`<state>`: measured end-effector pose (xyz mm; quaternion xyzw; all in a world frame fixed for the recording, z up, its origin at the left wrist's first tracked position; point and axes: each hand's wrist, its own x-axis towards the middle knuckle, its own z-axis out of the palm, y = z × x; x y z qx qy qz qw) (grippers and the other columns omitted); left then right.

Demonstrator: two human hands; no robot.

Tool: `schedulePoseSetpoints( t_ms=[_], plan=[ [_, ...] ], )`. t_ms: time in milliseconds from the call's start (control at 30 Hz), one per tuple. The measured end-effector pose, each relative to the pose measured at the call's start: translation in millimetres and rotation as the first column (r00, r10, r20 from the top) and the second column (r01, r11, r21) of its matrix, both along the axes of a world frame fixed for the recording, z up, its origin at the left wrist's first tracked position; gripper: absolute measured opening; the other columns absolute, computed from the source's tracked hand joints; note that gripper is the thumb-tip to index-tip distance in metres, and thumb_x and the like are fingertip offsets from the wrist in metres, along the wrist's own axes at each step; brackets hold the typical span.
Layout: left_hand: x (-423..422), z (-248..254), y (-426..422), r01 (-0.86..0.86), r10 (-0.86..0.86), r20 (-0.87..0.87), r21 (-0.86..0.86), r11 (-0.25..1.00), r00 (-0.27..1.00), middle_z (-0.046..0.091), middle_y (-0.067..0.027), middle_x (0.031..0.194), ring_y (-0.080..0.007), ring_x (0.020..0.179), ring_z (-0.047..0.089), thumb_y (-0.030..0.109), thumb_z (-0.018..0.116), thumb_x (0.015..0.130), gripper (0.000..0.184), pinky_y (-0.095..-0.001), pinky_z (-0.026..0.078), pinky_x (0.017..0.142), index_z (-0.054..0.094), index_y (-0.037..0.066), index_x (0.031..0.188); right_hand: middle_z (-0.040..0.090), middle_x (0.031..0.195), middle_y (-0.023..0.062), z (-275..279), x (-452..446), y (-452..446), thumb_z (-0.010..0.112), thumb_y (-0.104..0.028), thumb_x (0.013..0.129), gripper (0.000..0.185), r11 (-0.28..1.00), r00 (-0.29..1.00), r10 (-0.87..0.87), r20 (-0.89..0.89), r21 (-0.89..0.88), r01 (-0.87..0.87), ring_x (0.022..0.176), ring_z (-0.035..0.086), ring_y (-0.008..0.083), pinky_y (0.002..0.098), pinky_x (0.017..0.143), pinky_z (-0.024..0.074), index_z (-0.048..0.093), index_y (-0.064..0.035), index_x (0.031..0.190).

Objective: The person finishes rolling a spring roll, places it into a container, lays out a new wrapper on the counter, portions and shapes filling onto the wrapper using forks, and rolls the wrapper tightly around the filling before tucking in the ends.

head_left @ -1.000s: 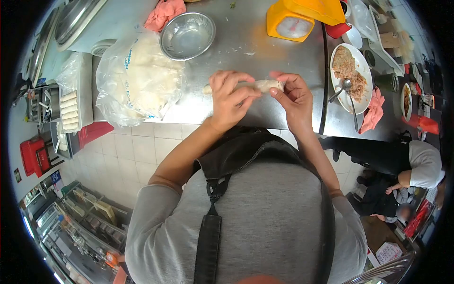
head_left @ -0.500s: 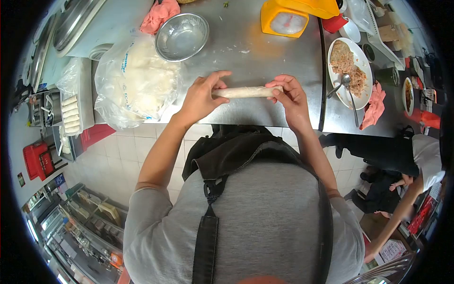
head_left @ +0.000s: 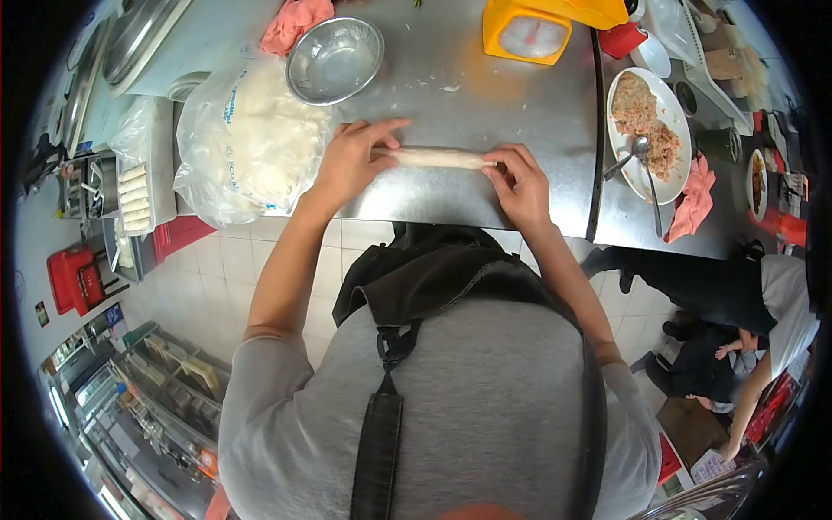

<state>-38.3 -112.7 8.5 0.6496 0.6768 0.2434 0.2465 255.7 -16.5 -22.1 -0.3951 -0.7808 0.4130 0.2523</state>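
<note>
A long pale spring roll (head_left: 440, 158) is stretched level between my two hands, over the steel counter. My left hand (head_left: 354, 159) closes on its left end with the thumb below, the index finger extended above it. The right end is pinched between thumb and fingertips of my right hand (head_left: 519, 179). Left of my left hand lies a clear plastic bag (head_left: 251, 143) with a stack of white wrapper sheets in it. Behind that hand stands a steel bowl (head_left: 335, 62), its inside shiny.
An oval white plate (head_left: 617, 130) holds minced filling and spoons (head_left: 640, 149) at the right. Behind are a yellow scale (head_left: 526, 33) and a pink cloth (head_left: 296, 24). At left a tray (head_left: 162, 165) contains several finished rolls (head_left: 134, 198). Another person (head_left: 784, 303) is at right.
Both hands have shifted slightly, the left one leftwards and the right one a little left and down. The roll now sits slightly higher and further left. The person at right has moved an arm.
</note>
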Motion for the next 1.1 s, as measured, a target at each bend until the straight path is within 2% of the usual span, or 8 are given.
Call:
schedulePoseSetpoints(
  t_ms=[267, 467, 533, 633, 833, 933, 1000, 1100],
  plan=[
    [33.5, -7.9, 19.4, 0.028, -0.031, 0.017, 0.138, 0.990, 0.999, 0.073, -0.0049, 0.115, -0.0285, 0.108, 0.064, 0.002, 0.083, 0.074, 0.079, -0.0419, 0.047, 0.101, 0.057, 0.018, 0.147, 0.069, 0.108, 0.0097, 3.3, -16.5, 31.4, 0.079, -0.007, 0.083, 0.029, 0.883, 0.981, 0.189, 0.031, 0.432, -0.184, 0.102, 0.063, 0.0326, 0.0422, 0.087, 0.0525, 0.072, -0.0083, 0.111],
    [62.2, -13.9, 34.6, 0.075, -0.065, -0.060, 0.179, 0.981, 0.996, 0.073, -0.0068, 0.111, -0.0304, 0.106, 0.065, 0.003, 0.083, 0.073, 0.079, -0.0431, 0.051, 0.096, 0.057, 0.018, 0.146, 0.068, 0.102, 0.0095, 5.7, -8.2, 39.9, 0.079, -0.002, 0.080, 0.034, 0.942, 0.962, 0.269, -0.037, 0.218, -0.255, 0.099, 0.063, 0.0305, 0.0398, 0.086, 0.0530, 0.071, -0.0072, 0.113],
    [58.5, -13.6, 35.0, 0.078, -0.067, -0.069, 0.174, 0.982, 0.995, 0.073, -0.0077, 0.110, -0.0308, 0.105, 0.066, 0.002, 0.082, 0.074, 0.078, -0.0435, 0.053, 0.094, 0.057, 0.018, 0.146, 0.066, 0.101, 0.0087, 22.9, -2.3, 42.5, 0.079, 0.001, 0.081, 0.033, 0.971, 0.972, 0.225, -0.063, -0.065, -0.229, 0.094, 0.063, 0.0252, 0.0350, 0.081, 0.0531, 0.071, -0.0065, 0.112],
    [55.0, -10.1, 28.7, 0.069, -0.046, -0.143, 0.160, 0.985, 0.989, 0.073, -0.0100, 0.110, -0.0322, 0.103, 0.068, 0.000, 0.078, 0.076, 0.075, -0.0441, 0.055, 0.091, 0.056, 0.017, 0.145, 0.065, 0.102, 0.0084, 28.1, -1.4, 48.1, 0.079, 0.001, 0.082, 0.032, 0.967, 0.959, 0.244, -0.147, -0.037, -0.252, 0.090, 0.063, 0.0219, 0.0325, 0.078, 0.0526, 0.071, -0.0059, 0.112],
    [56.2, 26.7, 31.2, 0.055, -0.053, 0.191, -0.007, 0.998, 0.980, 0.072, -0.0123, 0.101, -0.0330, 0.095, 0.071, -0.002, 0.074, 0.078, 0.069, -0.0419, 0.056, 0.084, 0.055, 0.014, 0.142, 0.066, 0.111, 0.0102, 66.5, -8.8, 38.7, 0.081, 0.000, 0.080, 0.040, 0.935, 0.933, 0.336, -0.132, 0.167, -0.313, 0.096, 0.066, 0.0244, 0.0340, 0.082, 0.0528, 0.071, -0.0062, 0.118],
    [45.8, 57.3, 18.4, 0.142, -0.130, 0.368, -0.006, 0.990, 0.920, 0.071, -0.0099, 0.096, -0.0241, 0.085, 0.070, -0.003, 0.075, 0.080, 0.068, -0.0364, 0.056, 0.079, 0.054, 0.013, 0.142, 0.066, 0.119, 0.0109, 99.5, -10.7, 36.1, 0.082, -0.001, 0.079, 0.043, 0.887, 0.913, 0.401, -0.082, 0.284, -0.364, 0.100, 0.066, 0.0267, 0.0329, 0.085, 0.0521, 0.070, -0.0068, 0.121],
    [33.5, 78.6, 6.0, 0.220, -0.128, 0.613, -0.076, 0.973, 0.780, 0.069, -0.0066, 0.093, -0.0156, 0.082, 0.064, -0.004, 0.075, 0.082, 0.066, -0.0311, 0.053, 0.076, 0.054, 0.012, 0.142, 0.066, 0.121, 0.0103, 129.3, -17.8, 24.0, 0.082, -0.001, 0.080, 0.044, 0.898, 0.915, 0.398, -0.064, 0.233, -0.374, 0.102, 0.065, 0.0260, 0.0321, 0.087, 0.0512, 0.069, -0.0066, 0.121],
    [1.0, 95.3, -19.7, 0.291, -0.231, 0.682, 0.027, 0.956, 0.694, 0.067, -0.0047, 0.091, -0.0114, 0.081, 0.061, -0.005, 0.074, 0.084, 0.064, -0.0281, 0.051, 0.073, 0.053, 0.010, 0.142, 0.065, 0.121, 0.0082, 170.2, -45.5, -8.2, 0.082, 0.001, 0.080, 0.044, 0.930, 0.932, 0.359, -0.043, 0.102, -0.354, 0.107, 0.062, 0.0223, 0.0307, 0.094, 0.0482, 0.068, -0.0042, 0.121]
  ],
)
